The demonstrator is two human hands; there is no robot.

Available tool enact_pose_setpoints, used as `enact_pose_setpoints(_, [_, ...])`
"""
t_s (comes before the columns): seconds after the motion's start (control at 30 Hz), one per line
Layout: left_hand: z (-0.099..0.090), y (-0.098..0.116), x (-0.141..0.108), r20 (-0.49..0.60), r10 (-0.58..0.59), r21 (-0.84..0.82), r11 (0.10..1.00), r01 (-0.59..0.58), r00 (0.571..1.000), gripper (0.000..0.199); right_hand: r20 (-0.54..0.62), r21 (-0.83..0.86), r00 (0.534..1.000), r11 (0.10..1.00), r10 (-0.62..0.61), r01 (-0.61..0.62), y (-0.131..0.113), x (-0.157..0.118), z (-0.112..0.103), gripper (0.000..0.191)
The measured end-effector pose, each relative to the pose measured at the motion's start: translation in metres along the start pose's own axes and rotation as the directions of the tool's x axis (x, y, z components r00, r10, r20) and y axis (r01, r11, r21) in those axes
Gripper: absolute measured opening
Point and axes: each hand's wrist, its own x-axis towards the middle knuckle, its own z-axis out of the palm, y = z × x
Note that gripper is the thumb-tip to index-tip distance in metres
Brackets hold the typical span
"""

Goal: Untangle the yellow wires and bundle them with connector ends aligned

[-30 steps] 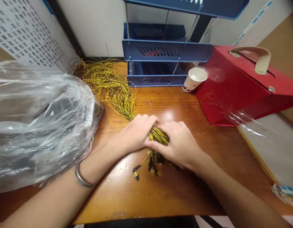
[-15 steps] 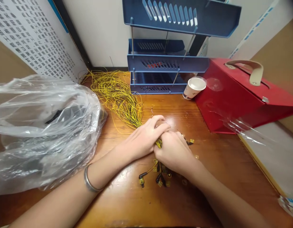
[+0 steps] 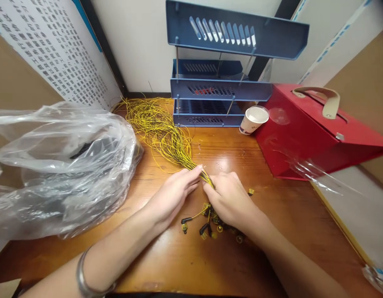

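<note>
A long bundle of thin yellow and black wires (image 3: 175, 145) runs from the back left of the wooden table to my hands. My right hand (image 3: 230, 198) is closed round the bundle near its front end. Black angled connectors (image 3: 206, 227) with yellowish clear caps spread out below and beside that hand. My left hand (image 3: 172, 194) lies against the left side of the bundle, fingers extended toward the wires and thumb at their edge; it is not wrapped round them. Part of the connector cluster is hidden under my right hand.
A clear plastic bag (image 3: 63, 174) with dark contents fills the left side. Blue stacked trays (image 3: 222, 89) stand at the back, with a paper cup (image 3: 255, 120) beside them. A red box (image 3: 303, 136) with a beige handle is at the right.
My left hand has come off my right hand and moved left and slightly down, uncovering more wire. My right hand keeps its hold. The view has shifted slightly.
</note>
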Motion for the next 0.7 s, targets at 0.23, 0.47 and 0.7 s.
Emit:
enact_pose_setpoints(0.23, [0.006,0.04,0.061,-0.19,0.007,-0.292,0.954,-0.064,0.982,0.03,0.081,-0.024,0.996,0.999,-0.031,0.033,0.004,-0.01,-0.014,0.042])
enact_pose_setpoints(0.47, [0.005,0.034,0.075,-0.234,0.03,-0.348,0.931,-0.112,0.972,0.026,0.252,-0.226,0.965,0.974,0.077,-0.019,0.03,-0.026,-0.035,0.045])
enact_pose_setpoints(0.7, [0.028,-0.003,0.058,-0.152,0.006,-0.304,0.951,-0.053,0.988,0.027,0.271,-0.382,0.943,0.921,0.195,-0.081,0.07,-0.04,-0.046,0.023])
